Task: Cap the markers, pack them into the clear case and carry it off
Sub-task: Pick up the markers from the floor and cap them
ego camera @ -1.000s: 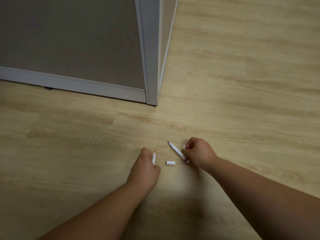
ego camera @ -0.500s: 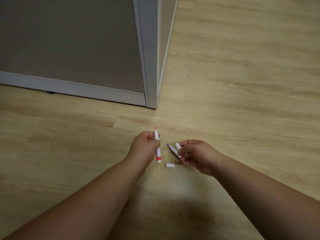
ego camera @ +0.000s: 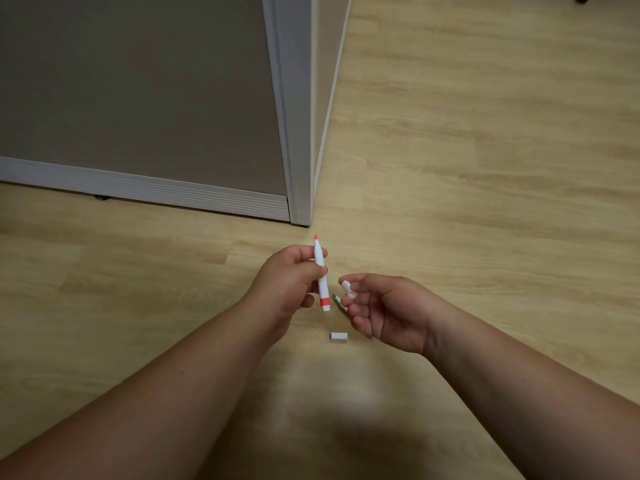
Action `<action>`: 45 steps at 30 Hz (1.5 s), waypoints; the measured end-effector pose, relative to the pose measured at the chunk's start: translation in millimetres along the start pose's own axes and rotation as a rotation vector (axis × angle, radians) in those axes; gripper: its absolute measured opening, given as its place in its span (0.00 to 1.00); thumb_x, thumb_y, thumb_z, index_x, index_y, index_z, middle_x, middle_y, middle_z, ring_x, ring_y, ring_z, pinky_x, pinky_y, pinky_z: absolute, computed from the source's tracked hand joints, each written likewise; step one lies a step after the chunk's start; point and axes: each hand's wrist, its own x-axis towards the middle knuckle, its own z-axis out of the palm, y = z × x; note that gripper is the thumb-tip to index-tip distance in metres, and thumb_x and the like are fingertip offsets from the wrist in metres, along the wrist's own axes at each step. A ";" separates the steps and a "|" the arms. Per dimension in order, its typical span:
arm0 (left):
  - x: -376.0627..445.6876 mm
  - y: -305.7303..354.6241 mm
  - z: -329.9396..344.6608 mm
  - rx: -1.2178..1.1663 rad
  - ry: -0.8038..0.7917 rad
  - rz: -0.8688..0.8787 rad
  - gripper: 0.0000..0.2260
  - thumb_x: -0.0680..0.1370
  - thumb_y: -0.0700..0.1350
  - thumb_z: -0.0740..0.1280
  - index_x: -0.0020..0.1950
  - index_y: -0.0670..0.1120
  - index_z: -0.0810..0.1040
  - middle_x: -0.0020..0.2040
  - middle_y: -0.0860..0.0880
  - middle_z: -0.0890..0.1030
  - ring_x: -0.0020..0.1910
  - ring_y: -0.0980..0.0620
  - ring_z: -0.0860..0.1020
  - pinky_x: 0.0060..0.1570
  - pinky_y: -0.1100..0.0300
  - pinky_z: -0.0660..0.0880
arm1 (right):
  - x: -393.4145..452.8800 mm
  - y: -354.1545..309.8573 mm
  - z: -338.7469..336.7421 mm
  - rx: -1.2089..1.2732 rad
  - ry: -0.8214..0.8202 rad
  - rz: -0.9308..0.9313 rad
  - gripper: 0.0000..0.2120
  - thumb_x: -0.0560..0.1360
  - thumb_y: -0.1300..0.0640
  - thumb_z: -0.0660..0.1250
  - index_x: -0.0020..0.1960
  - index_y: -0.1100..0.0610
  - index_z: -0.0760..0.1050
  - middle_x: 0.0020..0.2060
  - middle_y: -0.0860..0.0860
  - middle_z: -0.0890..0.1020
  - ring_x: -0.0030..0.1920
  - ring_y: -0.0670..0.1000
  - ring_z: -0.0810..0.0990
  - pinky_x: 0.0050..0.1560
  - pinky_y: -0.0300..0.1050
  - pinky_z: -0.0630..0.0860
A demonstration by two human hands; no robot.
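over the wooden floor (ego camera: 485, 168), head view: left hand (ego camera: 287, 285) is clamped on an uncapped red marker (ego camera: 321, 275), nearly upright, tip toward 12 o'clock. at its 3 o'clock, just apart, right hand (ego camera: 391, 310) pinches a white cap (ego camera: 346, 287) in its fingertips and also holds a second marker (ego camera: 338, 301), mostly hidden, dark tip showing. a loose white cap (ego camera: 338, 337) lies on the floor at 6 o'clock from the hands. a grey partition (ego camera: 138, 98) stands at 11 o'clock.

marker (ego camera: 321, 274) left of cap (ego camera: 346, 287), loose cap (ego camera: 339, 337) on floor (ego camera: 467, 202) below
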 end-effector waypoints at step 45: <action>-16.1 -6.1 0.0 0.320 -0.093 0.056 0.11 0.76 0.36 0.69 0.54 0.50 0.84 0.49 0.52 0.85 0.45 0.59 0.81 0.32 0.73 0.70 | -2.9 -20.2 15.7 -0.449 0.363 -0.638 0.10 0.73 0.66 0.72 0.52 0.57 0.79 0.35 0.52 0.80 0.35 0.50 0.79 0.34 0.45 0.72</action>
